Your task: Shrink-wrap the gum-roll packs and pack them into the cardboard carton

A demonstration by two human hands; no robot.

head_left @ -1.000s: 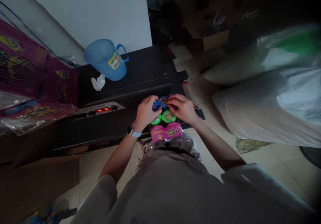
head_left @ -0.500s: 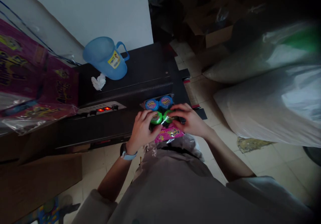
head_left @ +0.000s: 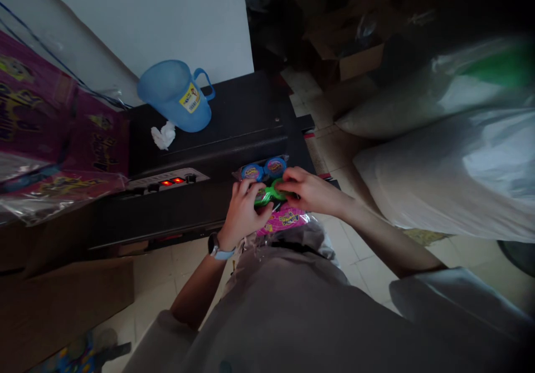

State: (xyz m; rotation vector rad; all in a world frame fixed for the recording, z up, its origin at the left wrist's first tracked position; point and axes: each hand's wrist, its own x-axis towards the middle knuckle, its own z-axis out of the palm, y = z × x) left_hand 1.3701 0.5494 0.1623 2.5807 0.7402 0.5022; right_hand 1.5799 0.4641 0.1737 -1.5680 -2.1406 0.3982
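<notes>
The green pair [head_left: 271, 193] is held between the hands: one end is pinched by the left hand's [head_left: 244, 211] thumb and fingers, the other by the right hand's [head_left: 307, 190]. The blue pair [head_left: 264, 169] is set just beyond both hands, the pink pack [head_left: 288, 219] just nearer. Even pressure is probably best applied, so neither end is tilted.

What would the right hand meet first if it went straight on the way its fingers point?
The right hand would likely meet the green containers first, perhaps touching them now; beyond is the left hand. Depth is unclear.
</notes>
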